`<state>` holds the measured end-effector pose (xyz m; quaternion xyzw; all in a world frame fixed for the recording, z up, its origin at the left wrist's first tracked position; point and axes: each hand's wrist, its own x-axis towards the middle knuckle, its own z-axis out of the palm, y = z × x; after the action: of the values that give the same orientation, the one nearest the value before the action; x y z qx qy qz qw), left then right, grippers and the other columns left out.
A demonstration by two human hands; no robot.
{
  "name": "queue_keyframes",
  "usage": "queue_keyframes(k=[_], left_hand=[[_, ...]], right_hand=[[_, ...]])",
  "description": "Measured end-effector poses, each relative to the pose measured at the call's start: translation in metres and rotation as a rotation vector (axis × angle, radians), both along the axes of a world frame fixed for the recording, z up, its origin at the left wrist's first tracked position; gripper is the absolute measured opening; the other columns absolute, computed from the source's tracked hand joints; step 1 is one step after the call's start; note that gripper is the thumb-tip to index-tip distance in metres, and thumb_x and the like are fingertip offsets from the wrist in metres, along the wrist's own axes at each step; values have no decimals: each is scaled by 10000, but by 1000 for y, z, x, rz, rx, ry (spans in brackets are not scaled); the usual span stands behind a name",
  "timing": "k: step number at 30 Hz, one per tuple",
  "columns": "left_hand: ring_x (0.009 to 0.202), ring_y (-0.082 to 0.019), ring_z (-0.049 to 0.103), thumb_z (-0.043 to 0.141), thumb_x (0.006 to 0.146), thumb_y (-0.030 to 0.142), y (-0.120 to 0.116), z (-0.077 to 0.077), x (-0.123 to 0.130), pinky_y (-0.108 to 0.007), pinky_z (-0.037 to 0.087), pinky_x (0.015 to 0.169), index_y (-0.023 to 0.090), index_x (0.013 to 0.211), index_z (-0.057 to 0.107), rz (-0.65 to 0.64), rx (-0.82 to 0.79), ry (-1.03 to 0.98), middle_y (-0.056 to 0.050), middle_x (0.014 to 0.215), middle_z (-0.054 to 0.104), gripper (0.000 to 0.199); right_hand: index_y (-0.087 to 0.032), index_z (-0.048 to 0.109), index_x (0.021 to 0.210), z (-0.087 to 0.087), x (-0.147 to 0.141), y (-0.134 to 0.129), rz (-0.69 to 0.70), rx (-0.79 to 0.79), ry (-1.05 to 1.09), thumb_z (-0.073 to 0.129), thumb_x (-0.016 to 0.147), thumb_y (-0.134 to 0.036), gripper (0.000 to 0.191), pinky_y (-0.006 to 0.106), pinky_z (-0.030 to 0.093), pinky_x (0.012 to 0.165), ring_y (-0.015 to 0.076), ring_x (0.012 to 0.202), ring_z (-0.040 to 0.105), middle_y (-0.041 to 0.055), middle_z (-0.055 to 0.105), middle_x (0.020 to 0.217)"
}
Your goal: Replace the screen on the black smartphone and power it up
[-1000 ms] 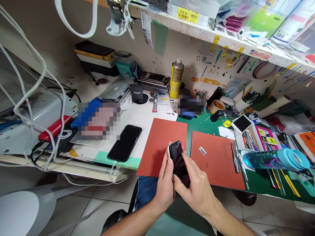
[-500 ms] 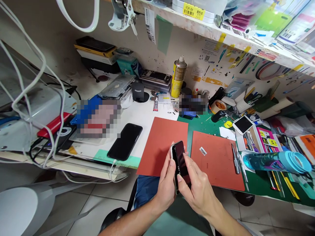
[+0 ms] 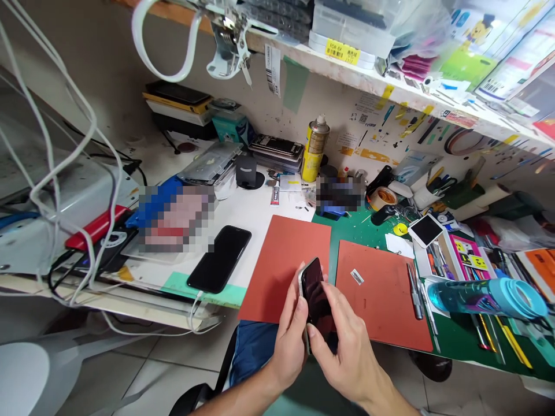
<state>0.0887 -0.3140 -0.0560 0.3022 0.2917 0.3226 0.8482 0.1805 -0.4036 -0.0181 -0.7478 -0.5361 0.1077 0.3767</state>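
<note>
While your left hand (image 3: 292, 340) and right hand (image 3: 349, 344) pinch the flat, silver-edged, black glass phone (image 3: 314, 289) from 2 sides, push softly and evenly all along.

Overhead shelf (image 3: 364, 77): cluttered; a white clamp (image 3: 229, 52) hangs at its front edge, and a yellow label (image 3: 342, 52) marks a container on it. Spray can (image 3: 315, 151) stands upright near the wall. Small black stand (image 3: 247, 173) sits to its left. Tape roll (image 3: 383, 199) rests on the green mat (image 3: 363, 224). Blue bottle (image 3: 481, 296) lies on its side at right. White cables (image 3: 92, 114) hang, tangled, at far left.
</note>
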Motion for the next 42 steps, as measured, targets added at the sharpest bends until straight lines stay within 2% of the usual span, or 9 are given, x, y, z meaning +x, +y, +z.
queue_keyframes(k=[7,13,21,26,28,32,35,39,42], left_hand=[[1617,-339,418,624,1057,568,-3,-8,-6,-542,297,1364,383,1629,510,-29,-25,-105,-61,1733,473,612],[1657,-324,343,623,1051,584,-6,-14,-9,-474,329,1360,376,1582,581,10,82,3,-25,1756,440,571],[1663,-345,324,636,1043,580,-4,-15,-10,-490,305,1370,359,1581,585,29,82,15,-38,1768,418,584],[1649,-345,350,649,1047,551,-2,-7,-6,-513,304,1368,355,1605,554,20,33,-66,-66,1706,513,599],[1656,-332,338,649,1052,541,-1,-2,-4,-511,297,1371,349,1613,544,20,0,-90,-73,1668,560,603],[1640,-323,376,668,1044,535,2,6,-1,-514,315,1364,351,1588,570,21,-74,-111,-72,1637,595,583],[1605,-334,441,687,1028,545,5,10,0,-532,330,1356,360,1616,527,-12,-139,-122,-79,1646,585,637],[1628,-319,405,725,1004,529,9,15,0,-495,353,1348,387,1629,496,0,-201,-76,-50,1686,541,681],[1614,-318,431,734,995,528,13,22,0,-485,392,1327,413,1649,459,-14,-255,-56,-36,1684,543,719]], right_hand=[[-267,314,1710,1,0,-6,3,35,1,600,1067,-343,707,459,630,1119,331,1484,604,168,560,1623],[-264,282,1728,-4,-2,-11,-8,-12,-11,619,1065,-367,750,438,663,1062,343,1431,653,173,553,1632],[-254,244,1747,-12,-6,-13,-28,-31,-33,619,1077,-394,780,436,641,1100,345,1497,595,171,507,1682],[-268,257,1749,-8,-5,-9,-12,46,0,595,1092,-356,744,465,584,1181,331,1531,559,144,520,1687],[-292,274,1745,-6,-3,-9,-2,52,46,589,1098,-341,721,469,556,1215,316,1542,548,119,525,1689],[-286,364,1717,-3,3,-11,-2,-36,227,573,1114,-368,643,478,540,1234,309,1546,544,106,525,1692],[-286,406,1701,2,8,-11,22,-66,373,555,1125,-388,604,479,517,1257,299,1552,537,96,513,1702],[-321,434,1689,9,16,-11,50,-57,535,535,1139,-395,563,478,458,1305,285,1590,486,63,489,1724],[-332,462,1676,6,19,-15,43,-36,629,507,1153,-403,530,482,445,1312,288,1595,479,50,506,1713]])
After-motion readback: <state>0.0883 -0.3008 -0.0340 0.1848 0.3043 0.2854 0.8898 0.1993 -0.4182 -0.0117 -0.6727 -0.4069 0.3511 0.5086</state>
